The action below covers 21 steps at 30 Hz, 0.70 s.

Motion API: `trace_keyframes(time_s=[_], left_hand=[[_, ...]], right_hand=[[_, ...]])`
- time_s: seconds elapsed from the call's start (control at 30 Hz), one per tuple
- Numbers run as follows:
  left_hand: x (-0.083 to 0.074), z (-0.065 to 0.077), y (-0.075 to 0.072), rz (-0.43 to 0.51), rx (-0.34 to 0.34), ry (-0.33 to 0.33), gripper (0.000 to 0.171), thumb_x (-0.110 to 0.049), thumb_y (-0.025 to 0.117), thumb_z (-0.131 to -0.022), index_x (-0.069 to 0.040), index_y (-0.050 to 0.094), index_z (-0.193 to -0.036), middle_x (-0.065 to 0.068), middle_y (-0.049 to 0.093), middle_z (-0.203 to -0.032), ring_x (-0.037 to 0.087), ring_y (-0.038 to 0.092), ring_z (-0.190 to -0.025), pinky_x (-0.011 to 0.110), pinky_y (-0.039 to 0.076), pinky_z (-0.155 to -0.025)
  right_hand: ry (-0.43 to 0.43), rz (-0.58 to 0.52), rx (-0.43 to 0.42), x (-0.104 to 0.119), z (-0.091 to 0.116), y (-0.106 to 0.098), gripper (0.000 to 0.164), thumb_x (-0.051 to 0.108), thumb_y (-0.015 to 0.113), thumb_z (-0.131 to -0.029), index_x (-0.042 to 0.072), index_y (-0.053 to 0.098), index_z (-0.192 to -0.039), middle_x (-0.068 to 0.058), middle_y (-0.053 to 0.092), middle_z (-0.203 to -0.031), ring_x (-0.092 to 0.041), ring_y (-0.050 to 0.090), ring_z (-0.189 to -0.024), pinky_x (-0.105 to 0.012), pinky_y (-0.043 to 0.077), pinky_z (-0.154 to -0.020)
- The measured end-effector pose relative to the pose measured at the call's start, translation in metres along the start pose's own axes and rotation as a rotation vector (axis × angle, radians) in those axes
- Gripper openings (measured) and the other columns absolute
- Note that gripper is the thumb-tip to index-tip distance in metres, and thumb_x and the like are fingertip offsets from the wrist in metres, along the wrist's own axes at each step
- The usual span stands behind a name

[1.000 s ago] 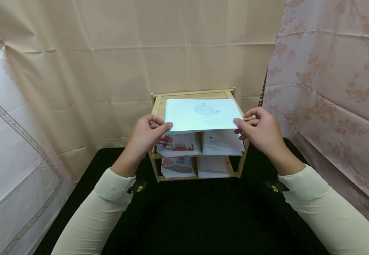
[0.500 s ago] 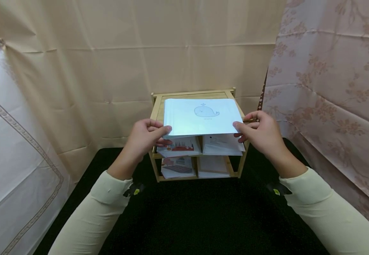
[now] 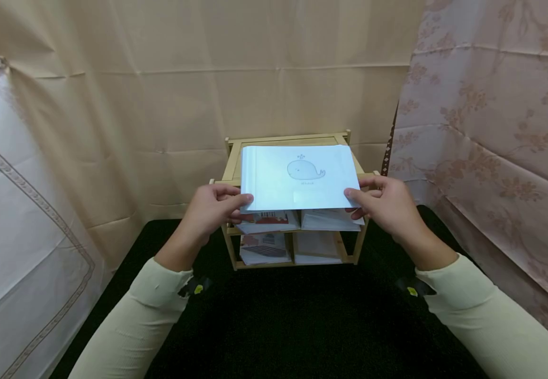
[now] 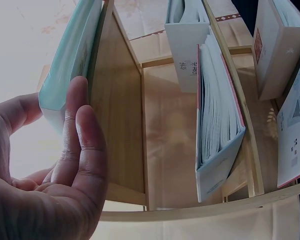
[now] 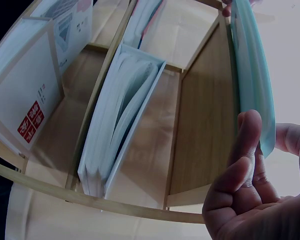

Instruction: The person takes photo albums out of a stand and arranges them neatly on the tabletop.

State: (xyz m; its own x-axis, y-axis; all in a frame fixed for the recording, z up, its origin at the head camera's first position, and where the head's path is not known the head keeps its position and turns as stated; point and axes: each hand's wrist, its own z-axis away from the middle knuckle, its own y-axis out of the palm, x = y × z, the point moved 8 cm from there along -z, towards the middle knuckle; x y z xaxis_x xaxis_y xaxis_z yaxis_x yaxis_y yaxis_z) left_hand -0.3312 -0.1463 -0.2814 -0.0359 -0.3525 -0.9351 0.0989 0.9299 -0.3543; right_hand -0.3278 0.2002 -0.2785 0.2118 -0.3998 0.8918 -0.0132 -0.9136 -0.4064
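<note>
A pale blue album [image 3: 269, 181] with a whale drawing on its cover lies over the top front of a small wooden shelf [image 3: 292, 141]. My left hand [image 3: 207, 209] pinches its near left corner, thumb above and fingers below. At the near right corner, my right hand [image 3: 389, 205] grips the album the same way. From the left wrist, the album [image 4: 75, 60] appears edge-on beside the shelf's top board. In the right wrist view, its edge [image 5: 255, 75] rises between thumb and fingers. Whether its underside touches the shelf top is hard to tell.
Below, the shelf compartments hold several albums: two in the middle tier, a colourful one [image 3: 266, 221] and a white one [image 3: 332, 220], and others [image 3: 264, 250] in the bottom tier. A dark green cloth [image 3: 274, 321] covers the table; curtains [image 3: 278, 100] surround it.
Both hands have come down and toward me, bringing the album's near edge lower in view, over more of the middle tier. The shelf and the albums in it stay put.
</note>
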Motion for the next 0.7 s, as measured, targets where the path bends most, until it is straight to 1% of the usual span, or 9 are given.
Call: trace_keyframes(time_s=[0.07, 0.13, 0.23, 0.33, 0.43, 0.57, 0.63, 0.7], left_hand=[[0.001, 0.001, 0.001, 0.010, 0.014, 0.011, 0.054, -0.040, 0.077, -0.094, -0.002, 0.065, -0.130, 0.019, 0.071, -0.123, 0.032, 0.077, -0.095, 0.042, 0.063, -0.088], [0.002, 0.002, 0.001, 0.014, 0.019, 0.015, 0.052, -0.040, 0.076, -0.094, -0.002, 0.067, -0.129, 0.018, 0.071, -0.123, 0.035, 0.076, -0.097, 0.045, 0.063, -0.089], [0.005, 0.003, 0.002, 0.008, 0.024, 0.018, 0.051, -0.040, 0.076, -0.094, -0.003, 0.067, -0.127, 0.018, 0.072, -0.122, 0.033, 0.077, -0.096, 0.046, 0.063, -0.090], [0.008, 0.003, 0.002, 0.010, 0.025, 0.013, 0.049, -0.039, 0.076, -0.095, -0.003, 0.067, -0.127, 0.018, 0.073, -0.121, 0.031, 0.077, -0.095, 0.044, 0.063, -0.091], [0.010, 0.004, 0.002, 0.023, 0.025, 0.006, 0.049, -0.037, 0.077, -0.094, -0.002, 0.066, -0.127, 0.018, 0.071, -0.123, 0.033, 0.076, -0.098, 0.046, 0.062, -0.093], [0.013, 0.004, 0.003, 0.035, 0.016, 0.010, 0.051, -0.036, 0.079, -0.093, -0.002, 0.066, -0.128, 0.017, 0.070, -0.123, 0.028, 0.074, -0.097, 0.051, 0.060, -0.096], [0.015, 0.005, 0.003, 0.040, 0.013, 0.021, 0.051, -0.035, 0.079, -0.093, -0.002, 0.065, -0.128, 0.018, 0.071, -0.121, 0.026, 0.074, -0.097, 0.053, 0.059, -0.097], [0.016, 0.006, 0.003, 0.049, 0.010, 0.036, 0.051, -0.035, 0.079, -0.093, -0.002, 0.065, -0.128, 0.018, 0.071, -0.120, 0.025, 0.073, -0.097, 0.055, 0.058, -0.097]], right_hand=[[0.024, 0.013, 0.010, -0.003, 0.000, 0.001, 0.057, 0.044, 0.072, -0.096, 0.000, 0.062, -0.131, -0.017, 0.079, -0.107, -0.022, 0.078, -0.075, -0.036, 0.064, -0.073], [0.045, 0.036, 0.010, -0.005, 0.001, 0.002, 0.060, 0.048, 0.072, -0.096, 0.001, 0.062, -0.132, -0.018, 0.077, -0.113, -0.024, 0.078, -0.079, -0.039, 0.064, -0.077], [0.051, 0.049, 0.007, -0.009, 0.002, 0.003, 0.061, 0.051, 0.072, -0.095, 0.003, 0.063, -0.132, -0.018, 0.076, -0.116, -0.028, 0.079, -0.085, -0.042, 0.064, -0.080], [0.037, 0.034, 0.000, -0.011, 0.004, 0.005, 0.059, 0.050, 0.072, -0.095, 0.004, 0.063, -0.130, -0.017, 0.077, -0.113, -0.031, 0.078, -0.087, -0.043, 0.064, -0.078], [0.034, 0.020, 0.000, -0.013, 0.005, 0.007, 0.057, 0.050, 0.072, -0.095, 0.005, 0.063, -0.130, -0.014, 0.079, -0.109, -0.028, 0.078, -0.085, -0.040, 0.064, -0.076], [0.023, 0.025, -0.002, -0.013, 0.007, 0.009, 0.056, 0.050, 0.073, -0.094, 0.007, 0.062, -0.130, -0.008, 0.080, -0.098, -0.020, 0.077, -0.081, -0.035, 0.062, -0.070], [0.010, 0.030, -0.007, -0.013, 0.009, 0.009, 0.055, 0.050, 0.072, -0.095, 0.008, 0.063, -0.129, -0.005, 0.080, -0.092, -0.020, 0.076, -0.080, -0.032, 0.060, -0.067], [-0.007, 0.024, -0.009, -0.012, 0.010, 0.011, 0.054, 0.048, 0.072, -0.095, 0.007, 0.063, -0.128, -0.004, 0.080, -0.090, -0.023, 0.076, -0.081, -0.032, 0.060, -0.068]])
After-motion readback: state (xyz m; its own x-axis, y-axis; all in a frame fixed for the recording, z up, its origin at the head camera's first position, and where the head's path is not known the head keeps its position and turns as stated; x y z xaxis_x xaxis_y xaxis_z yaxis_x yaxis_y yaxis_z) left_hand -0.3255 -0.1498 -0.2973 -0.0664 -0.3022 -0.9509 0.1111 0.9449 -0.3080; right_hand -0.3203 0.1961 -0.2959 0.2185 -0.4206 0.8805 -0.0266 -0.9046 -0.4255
